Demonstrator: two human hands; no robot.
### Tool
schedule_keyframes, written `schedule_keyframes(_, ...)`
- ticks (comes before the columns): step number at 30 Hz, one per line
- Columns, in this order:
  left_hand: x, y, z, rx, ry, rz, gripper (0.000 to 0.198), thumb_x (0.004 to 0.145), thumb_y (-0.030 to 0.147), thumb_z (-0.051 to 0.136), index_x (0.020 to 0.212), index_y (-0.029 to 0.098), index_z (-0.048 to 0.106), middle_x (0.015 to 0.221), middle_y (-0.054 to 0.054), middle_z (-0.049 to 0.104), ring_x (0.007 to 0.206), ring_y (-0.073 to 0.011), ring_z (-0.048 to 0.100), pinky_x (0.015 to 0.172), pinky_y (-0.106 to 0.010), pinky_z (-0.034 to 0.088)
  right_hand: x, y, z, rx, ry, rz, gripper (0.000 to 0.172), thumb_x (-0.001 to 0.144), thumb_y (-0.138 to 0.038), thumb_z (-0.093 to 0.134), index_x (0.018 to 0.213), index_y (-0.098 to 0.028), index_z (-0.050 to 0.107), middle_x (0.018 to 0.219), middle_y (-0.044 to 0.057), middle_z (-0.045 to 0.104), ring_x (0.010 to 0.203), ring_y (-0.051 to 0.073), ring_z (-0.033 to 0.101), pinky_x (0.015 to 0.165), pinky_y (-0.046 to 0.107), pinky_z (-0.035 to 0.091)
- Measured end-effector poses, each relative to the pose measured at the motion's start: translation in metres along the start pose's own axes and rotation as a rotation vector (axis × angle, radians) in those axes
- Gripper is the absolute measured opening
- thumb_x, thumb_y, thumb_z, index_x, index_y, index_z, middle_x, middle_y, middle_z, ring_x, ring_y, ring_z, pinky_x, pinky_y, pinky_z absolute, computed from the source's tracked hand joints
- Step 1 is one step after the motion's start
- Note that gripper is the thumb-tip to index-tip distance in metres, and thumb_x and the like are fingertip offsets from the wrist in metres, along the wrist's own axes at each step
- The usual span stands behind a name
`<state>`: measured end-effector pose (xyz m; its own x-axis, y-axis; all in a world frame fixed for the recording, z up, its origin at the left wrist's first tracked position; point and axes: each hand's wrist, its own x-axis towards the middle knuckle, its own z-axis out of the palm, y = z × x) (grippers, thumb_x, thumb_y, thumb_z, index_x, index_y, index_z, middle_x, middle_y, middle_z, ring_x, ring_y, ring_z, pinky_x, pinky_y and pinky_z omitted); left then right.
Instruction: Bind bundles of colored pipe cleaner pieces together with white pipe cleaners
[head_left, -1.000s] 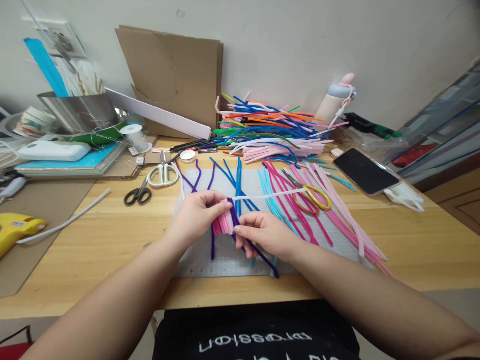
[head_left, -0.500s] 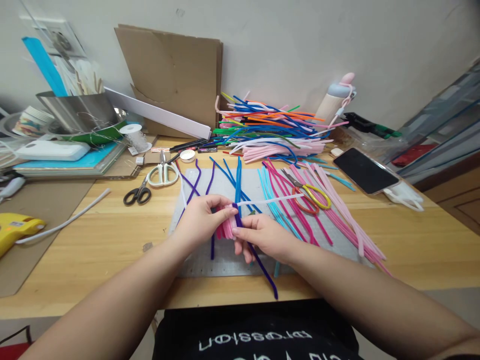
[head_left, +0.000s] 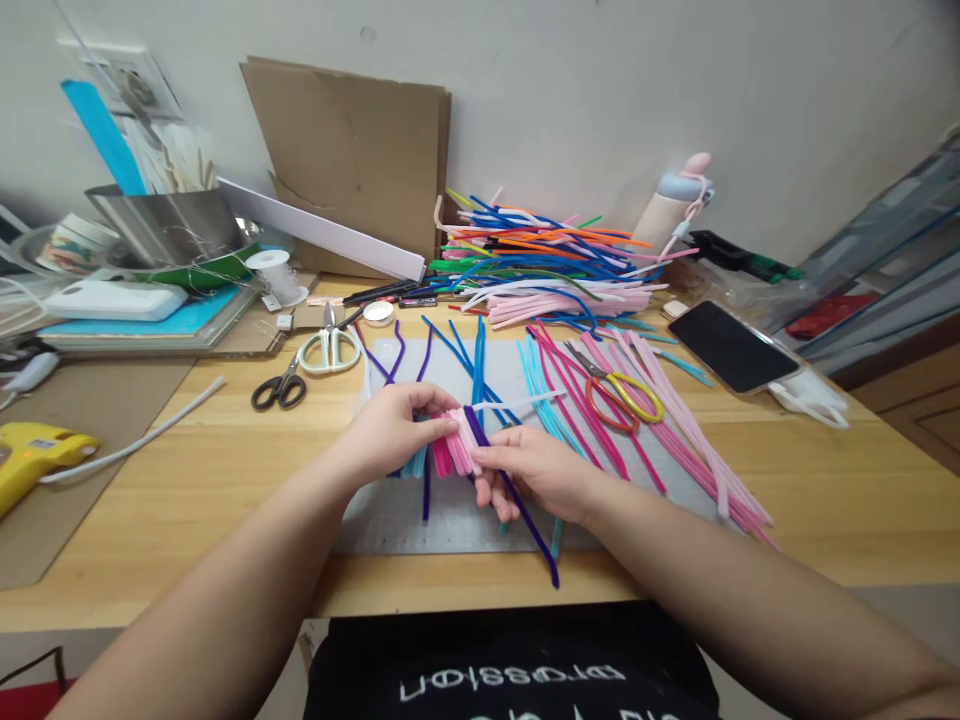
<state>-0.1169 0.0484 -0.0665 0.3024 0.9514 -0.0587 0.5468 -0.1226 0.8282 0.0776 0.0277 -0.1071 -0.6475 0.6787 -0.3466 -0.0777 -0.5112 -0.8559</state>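
- Gripping with the left hand, thumb in front and fingers curled behind, a fuzzy striped row of short pipe-cleaner lengths, coloured light blue, magenta and pale pink, raised over the middle of a flat, grey, rectangular cutting mat.
- Pinching with the right hand, between thumb and fingers at the row's pale-pink end, a long, dark purple fuzzy pipe cleaner, slanting down past the mat's near edge.
- Jutting from the row towards the mat's right half: a thin, straight white pipe cleaner.
- Spread on the mat, from its left part to its right: loose purple, blue, light-blue, magenta and pink fuzzy strands.
- Resting over the strands at the mat's right: metal scissors with orange and yellow handles.
- Heaped beyond the mat's far edge: a multicoloured pile of pipe cleaners.
- Lying left of the mat: white-handled scissors, black-handled scissors and, much farther out, a yellow plastic glue gun.
- Lying beyond the mat's far right corner: a flat, black-screened phone.
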Motion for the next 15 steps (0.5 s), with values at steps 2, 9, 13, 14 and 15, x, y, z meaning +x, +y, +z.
schedule_keyframes(2,-0.0003,0.0003,0.0002,-0.005,-0.004,-0.01,0.022,0.073,0.033,0.065,0.087,0.017,0.071,0.078,-0.002,0.069,0.072,-0.0161,0.061,0.068,-0.026,0.046,0.0004,0.0008,-0.0007,0.003,-0.014,0.004,0.031,0.077,-0.039,0.066,0.065,-0.011,0.058,0.058,0.005,0.069,0.036,0.008,0.058,0.034,0.015,0.041)
schedule_keyframes(9,-0.0004,0.0004,0.002,-0.027,0.008,-0.028,0.021,0.072,0.033,0.066,0.085,0.017,0.071,0.073,-0.001,0.067,0.067,-0.0148,0.06,0.063,-0.024,0.045,0.0006,0.0009,-0.0009,0.027,-0.017,0.029,0.037,0.077,-0.045,0.065,0.067,-0.01,0.059,0.063,0.008,0.071,0.037,0.009,0.059,0.034,0.016,0.041)
schedule_keyframes(13,0.0004,-0.0019,0.0041,-0.075,-0.006,-0.031,0.023,0.072,0.033,0.066,0.086,0.016,0.071,0.074,-0.003,0.067,0.067,-0.0147,0.059,0.062,-0.024,0.046,-0.001,-0.0002,0.0011,-0.001,-0.002,0.017,0.034,0.076,-0.042,0.067,0.066,-0.011,0.058,0.062,0.006,0.07,0.038,0.008,0.058,0.034,0.015,0.04)
schedule_keyframes(14,0.0005,-0.0028,0.0048,-0.091,-0.014,-0.033,0.024,0.073,0.034,0.065,0.087,0.015,0.07,0.074,-0.003,0.068,0.067,-0.0148,0.06,0.061,-0.024,0.046,-0.0015,-0.0007,0.0018,-0.013,-0.002,0.018,0.034,0.076,-0.042,0.067,0.065,-0.011,0.058,0.061,0.005,0.07,0.038,0.008,0.058,0.034,0.015,0.04)
schedule_keyframes(15,0.0006,-0.0037,0.0056,-0.111,-0.023,-0.038,0.026,0.073,0.036,0.065,0.087,0.015,0.07,0.075,-0.003,0.068,0.067,-0.0149,0.06,0.061,-0.025,0.046,-0.0022,-0.0014,0.0025,-0.027,-0.002,0.019,0.034,0.076,-0.042,0.067,0.065,-0.011,0.058,0.06,0.005,0.069,0.038,0.007,0.057,0.034,0.015,0.04)
